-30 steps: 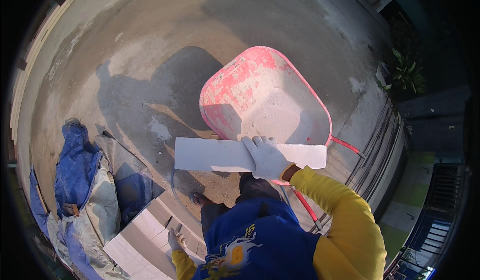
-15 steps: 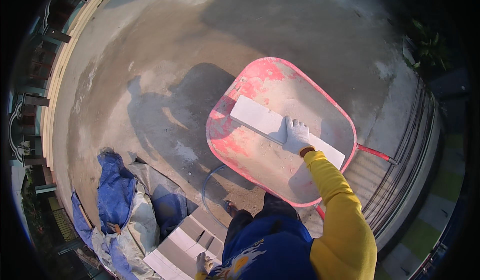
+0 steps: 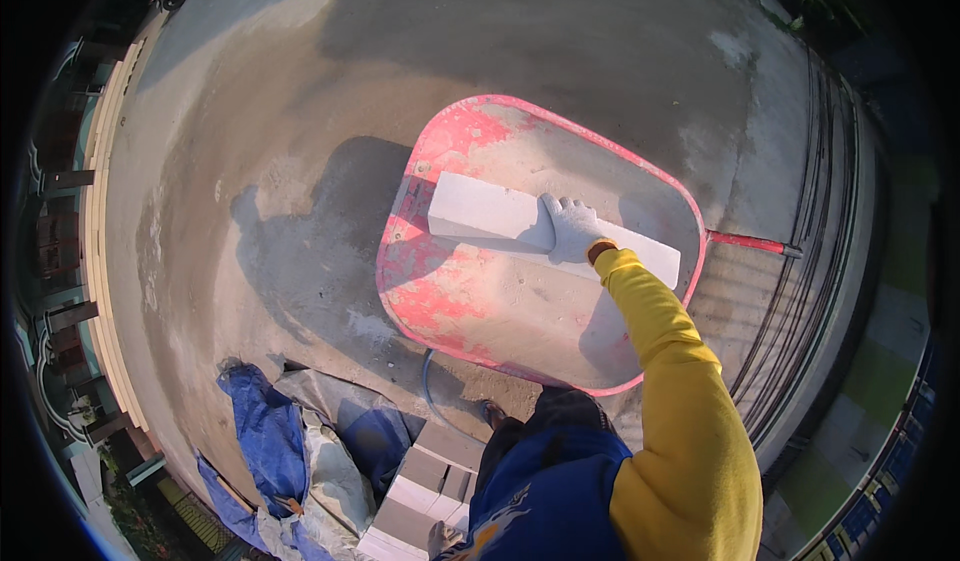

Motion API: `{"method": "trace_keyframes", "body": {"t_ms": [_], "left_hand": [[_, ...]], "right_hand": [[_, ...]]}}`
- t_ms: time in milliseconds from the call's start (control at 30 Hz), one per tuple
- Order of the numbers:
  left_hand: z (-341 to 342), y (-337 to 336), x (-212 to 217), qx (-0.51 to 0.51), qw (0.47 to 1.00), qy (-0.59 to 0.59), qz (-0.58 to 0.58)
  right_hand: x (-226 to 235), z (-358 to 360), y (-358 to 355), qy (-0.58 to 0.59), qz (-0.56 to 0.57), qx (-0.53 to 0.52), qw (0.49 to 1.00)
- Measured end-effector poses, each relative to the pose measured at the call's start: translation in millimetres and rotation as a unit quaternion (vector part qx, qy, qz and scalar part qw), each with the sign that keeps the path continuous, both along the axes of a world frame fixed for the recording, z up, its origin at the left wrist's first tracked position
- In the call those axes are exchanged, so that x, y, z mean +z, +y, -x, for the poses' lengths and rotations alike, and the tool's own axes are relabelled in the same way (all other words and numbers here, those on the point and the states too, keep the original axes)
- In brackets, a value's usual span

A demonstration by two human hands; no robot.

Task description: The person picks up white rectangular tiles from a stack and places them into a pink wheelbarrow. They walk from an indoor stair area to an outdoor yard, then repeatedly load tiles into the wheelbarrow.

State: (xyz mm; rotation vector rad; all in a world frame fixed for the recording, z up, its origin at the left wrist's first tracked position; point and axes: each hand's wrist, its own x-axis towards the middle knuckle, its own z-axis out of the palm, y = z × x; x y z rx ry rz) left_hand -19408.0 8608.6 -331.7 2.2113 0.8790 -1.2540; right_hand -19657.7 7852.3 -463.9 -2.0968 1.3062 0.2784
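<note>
A long white building block [image 3: 490, 206] lies lengthwise in the tray of a red wheelbarrow [image 3: 440, 306], whose paint is worn and coated with pale dust. My right hand [image 3: 573, 229], in a white glove, grips the block near its middle, fingers toward its far edge. At the lower edge of the view my left hand [image 3: 443, 538], gloved too, is over a stack of similar white blocks [image 3: 425, 486]; its fingers are too small and cut off to read.
Beside the stack, left of it, lie crumpled blue and grey tarps [image 3: 265, 426]. A red wheelbarrow handle [image 3: 745, 242] sticks out to the right, near dark cables [image 3: 815, 231] along the pavement edge. A curved hose or pipe [image 3: 430, 391] runs by my feet.
The block now sits turned a little more level across the tray, with my right hand still on it. My view has shifted; the wheelbarrow appears further left and the tarps further right.
</note>
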Motion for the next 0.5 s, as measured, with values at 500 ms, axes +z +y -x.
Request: {"method": "trace_keyframes", "body": {"t_ms": [500], "left_hand": [[-51.7, -674.7, -72.3, -0.620, 0.628, -0.285, 0.374]], "right_hand": [[-30.0, 33.8, -12.8, -0.082, -0.001, -0.040, 0.996]]}}
